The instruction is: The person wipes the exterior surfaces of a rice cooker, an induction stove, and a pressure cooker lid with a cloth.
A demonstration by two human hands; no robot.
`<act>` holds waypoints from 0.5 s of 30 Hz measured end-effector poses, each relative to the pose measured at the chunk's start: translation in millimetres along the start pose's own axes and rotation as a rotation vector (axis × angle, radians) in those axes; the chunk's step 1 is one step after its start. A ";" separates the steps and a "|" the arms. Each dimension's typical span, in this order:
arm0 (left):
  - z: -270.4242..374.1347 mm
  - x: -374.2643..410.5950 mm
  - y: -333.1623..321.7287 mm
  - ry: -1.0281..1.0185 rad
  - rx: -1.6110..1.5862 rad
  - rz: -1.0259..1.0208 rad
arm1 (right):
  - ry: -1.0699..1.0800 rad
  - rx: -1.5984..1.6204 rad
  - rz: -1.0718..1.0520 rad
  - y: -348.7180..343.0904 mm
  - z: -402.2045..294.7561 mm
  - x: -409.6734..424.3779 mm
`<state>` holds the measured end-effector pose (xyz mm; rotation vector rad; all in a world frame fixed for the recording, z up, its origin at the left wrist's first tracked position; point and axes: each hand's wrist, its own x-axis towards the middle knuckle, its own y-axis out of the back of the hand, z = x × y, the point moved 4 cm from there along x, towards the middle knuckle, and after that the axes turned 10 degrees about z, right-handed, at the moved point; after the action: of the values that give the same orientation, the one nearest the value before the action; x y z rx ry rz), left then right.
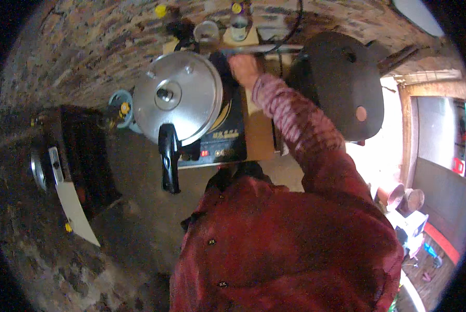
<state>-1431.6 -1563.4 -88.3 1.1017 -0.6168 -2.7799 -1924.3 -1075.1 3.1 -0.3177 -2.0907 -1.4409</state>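
My right hand [243, 69] reaches forward to the back edge of a black induction cooktop [227, 144], beside one end of a long pale metallic thing [272, 48]. The hand is blurred, and whether it grips anything is unclear. A pressure cooker with a shiny metal lid [195, 91] stands on the cooktop, its black handle [169, 160] pointing towards me. Red marks glow on the cooktop's display. Behind the cooker are a translucent cup [206, 32] and a glass jar [238, 29]. My left hand is out of view.
A large dark rounded object [342, 89] stands to the right of my forearm. At the left are a light blue plastic container [120, 102] and a dark box-like object [86, 156]. A rough brick wall [84, 50] rises behind. Pots [391, 195] sit by the bright opening at right.
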 end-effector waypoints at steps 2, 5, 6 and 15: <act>-6.0 -7.1 -2.5 0.001 -0.008 -0.003 | -0.020 0.009 -0.153 -0.3 2.6 27.5; -10.8 -6.4 -5.7 -0.020 -0.031 -0.010 | 0.041 0.001 -0.068 -22.4 8.6 26.3; -14.3 -5.2 -7.6 -0.030 -0.046 -0.010 | 0.098 0.034 0.078 -21.4 3.1 14.8; -45.0 27.0 -9.9 -0.238 -0.229 -0.062 | 0.040 -0.033 -0.314 19.2 -45.0 -68.2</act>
<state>-1420.5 -1575.5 -139.1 0.7659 -0.2747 -2.9668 -1845.3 -1100.3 -10.0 0.0304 -2.1557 -1.6452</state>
